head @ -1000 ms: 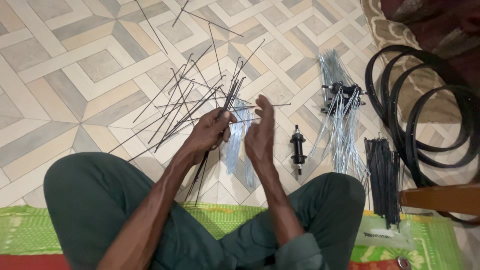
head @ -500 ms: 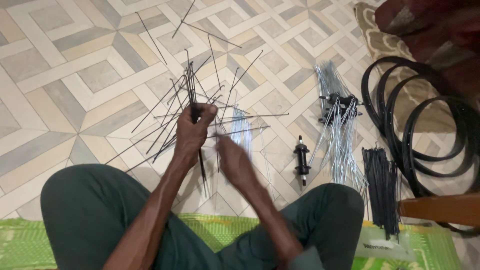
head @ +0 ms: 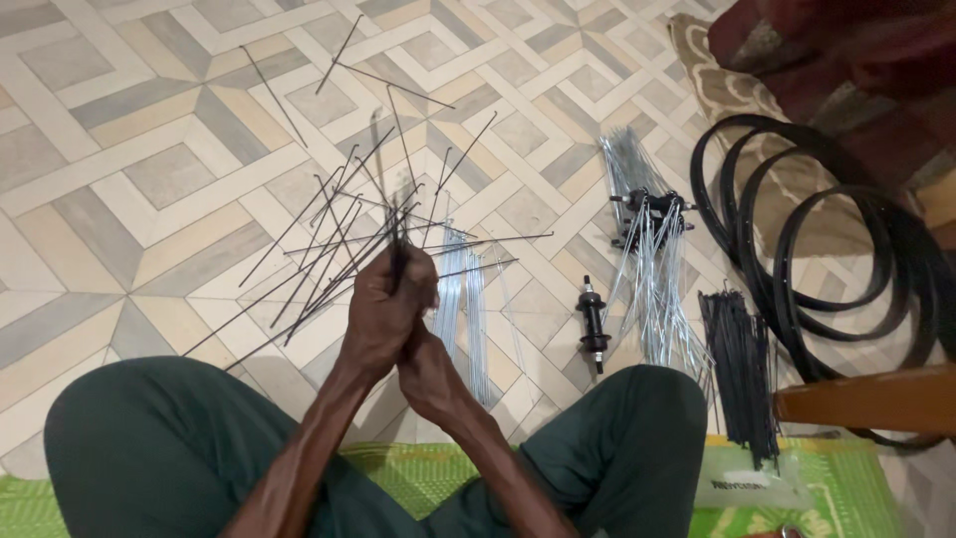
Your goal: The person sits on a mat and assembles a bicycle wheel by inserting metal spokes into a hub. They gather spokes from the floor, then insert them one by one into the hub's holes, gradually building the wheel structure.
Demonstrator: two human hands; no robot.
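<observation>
The left hand (head: pixel 383 309) now stands closed around a small bunch of black spokes (head: pixel 396 234), which point upward, away from the person, above the floor. Half a second ago this hand already held the bunch, but the right hand was open and lower, moving toward the lap; one second ago both hands were side by side at the bunch. Now the right hand (head: pixel 428 374) has come back under the left one and touches it at the wrist side, its fingers curled; I cannot tell if they close on the lower ends of the spokes, because the left hand covers them. It seems the bunch is being gathered and made even, with the hands working together again.

The held spokes are thin, dark and straight, pressed close together in the grip. More loose black spokes (head: pixel 329 249) lie crossed on the tiled floor (head: pixel 149 169) just beyond the hands. Silver spokes (head: pixel 460 299) lie just right of the hands, then a black hub (head: pixel 594 324), a second silver bundle (head: pixel 652 269), a tied pack of black spokes (head: pixel 742 374) and black rims (head: pixel 856 249) far right. The person sits on a green mat (head: pixel 398 468)
</observation>
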